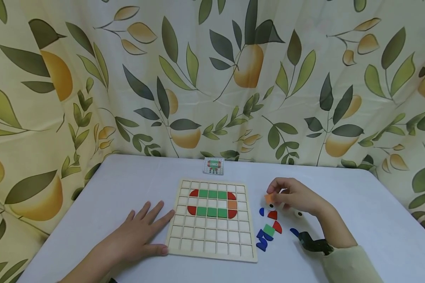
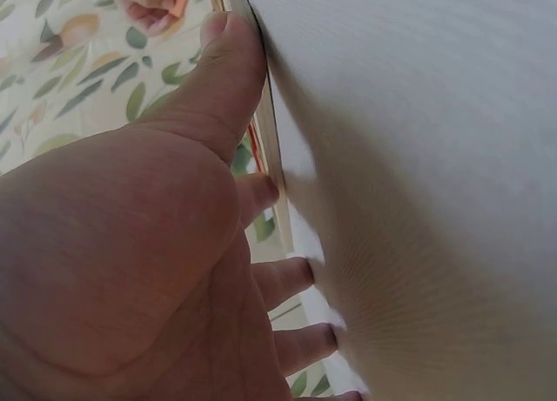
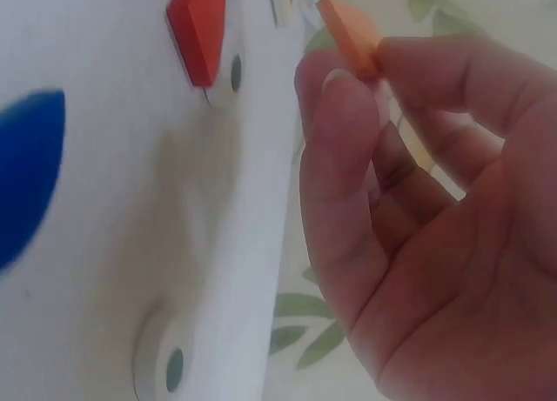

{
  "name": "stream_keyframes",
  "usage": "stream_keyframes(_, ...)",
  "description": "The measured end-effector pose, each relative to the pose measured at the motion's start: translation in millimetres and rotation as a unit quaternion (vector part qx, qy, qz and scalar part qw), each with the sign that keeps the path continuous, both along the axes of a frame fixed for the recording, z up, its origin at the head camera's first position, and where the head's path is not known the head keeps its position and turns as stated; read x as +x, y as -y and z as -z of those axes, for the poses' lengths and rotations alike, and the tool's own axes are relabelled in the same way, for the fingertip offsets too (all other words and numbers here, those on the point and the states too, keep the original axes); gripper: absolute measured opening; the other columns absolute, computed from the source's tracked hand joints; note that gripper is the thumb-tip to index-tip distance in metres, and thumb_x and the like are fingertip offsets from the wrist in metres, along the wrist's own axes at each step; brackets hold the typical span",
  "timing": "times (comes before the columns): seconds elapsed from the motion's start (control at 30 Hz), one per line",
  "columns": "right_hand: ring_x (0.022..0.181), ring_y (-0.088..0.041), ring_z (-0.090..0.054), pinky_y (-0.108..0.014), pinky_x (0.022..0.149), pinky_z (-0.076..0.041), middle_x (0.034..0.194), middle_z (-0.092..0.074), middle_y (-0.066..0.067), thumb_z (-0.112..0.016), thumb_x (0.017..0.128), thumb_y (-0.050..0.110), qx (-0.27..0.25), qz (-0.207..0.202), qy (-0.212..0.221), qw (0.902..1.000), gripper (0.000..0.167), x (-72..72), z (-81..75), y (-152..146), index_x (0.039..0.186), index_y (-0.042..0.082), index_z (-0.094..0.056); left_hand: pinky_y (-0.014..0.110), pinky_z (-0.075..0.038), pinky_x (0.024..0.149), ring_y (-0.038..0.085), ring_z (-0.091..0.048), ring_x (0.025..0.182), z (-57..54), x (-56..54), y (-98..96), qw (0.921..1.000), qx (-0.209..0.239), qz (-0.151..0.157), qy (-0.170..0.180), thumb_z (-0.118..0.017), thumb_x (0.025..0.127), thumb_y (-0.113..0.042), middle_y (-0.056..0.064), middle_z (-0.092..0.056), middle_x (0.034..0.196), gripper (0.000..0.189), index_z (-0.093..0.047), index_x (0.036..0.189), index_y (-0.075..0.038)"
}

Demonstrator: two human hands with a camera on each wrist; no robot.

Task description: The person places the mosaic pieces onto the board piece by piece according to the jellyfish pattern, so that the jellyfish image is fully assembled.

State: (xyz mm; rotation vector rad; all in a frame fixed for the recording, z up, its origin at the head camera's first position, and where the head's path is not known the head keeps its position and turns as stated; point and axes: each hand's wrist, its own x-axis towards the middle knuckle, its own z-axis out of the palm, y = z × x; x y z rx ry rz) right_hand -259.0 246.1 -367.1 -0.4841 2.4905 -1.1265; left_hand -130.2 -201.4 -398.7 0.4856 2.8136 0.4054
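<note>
Between thumb and fingertips my right hand (image 1: 293, 195) pinches an orange square tile (image 3: 351, 36), raised above the table to the right of the wooden grid board (image 1: 212, 255). My left hand (image 1: 138, 232) lies with fingers spread, its thumb and index finger touching the board's left edge. On the board, two rows of green tiles (image 1: 212, 212) end in red quarter-round tiles (image 1: 192, 210). One orange tile (image 1: 231, 204) sits between the rows at their right end. Below the right hand are red pieces (image 1: 272, 215), a green square (image 1: 268, 230) and blue pieces (image 1: 262, 244).
A small picture card (image 1: 213, 166) showing a robot-like figure stands behind the board. White round pieces with dark dots, one an eye piece (image 1: 299, 214), lie near the right hand. A black strap (image 1: 313, 243) is on the right wrist. A leaf-patterned curtain (image 1: 212, 98) hangs behind the white table (image 1: 145, 177).
</note>
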Motion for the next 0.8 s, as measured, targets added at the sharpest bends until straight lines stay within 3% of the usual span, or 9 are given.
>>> stream_keyframes(0.4,0.081,-0.029,-0.062,-0.036,0.066,-0.059,0.1,-0.058,-0.016,-0.064,0.093,0.01,-0.041,-0.024,0.023,0.9986,0.016,2.1,9.1,16.4,0.107,0.003,-0.061,0.076,-0.015,0.11,0.046,-0.011,0.151,0.5,0.6,0.3,1.0,-0.002,0.002,0.005,-0.058,0.076,-0.078,0.01,-0.02,0.166,0.095,-0.032,0.157,-0.035)
stream_keyframes(0.8,0.083,-0.031,-0.064,-0.037,0.067,-0.059,0.103,-0.058,-0.016,-0.064,0.094,0.011,-0.075,-0.039,0.043,0.9954,0.016,9.2,8.2,37.5,0.108,0.003,-0.062,0.077,-0.016,0.109,0.047,-0.012,0.151,-0.7,0.9,-0.1,1.0,-0.001,0.006,0.001,-0.058,0.076,-0.079,0.011,-0.02,0.166,0.096,-0.031,0.157,-0.034)
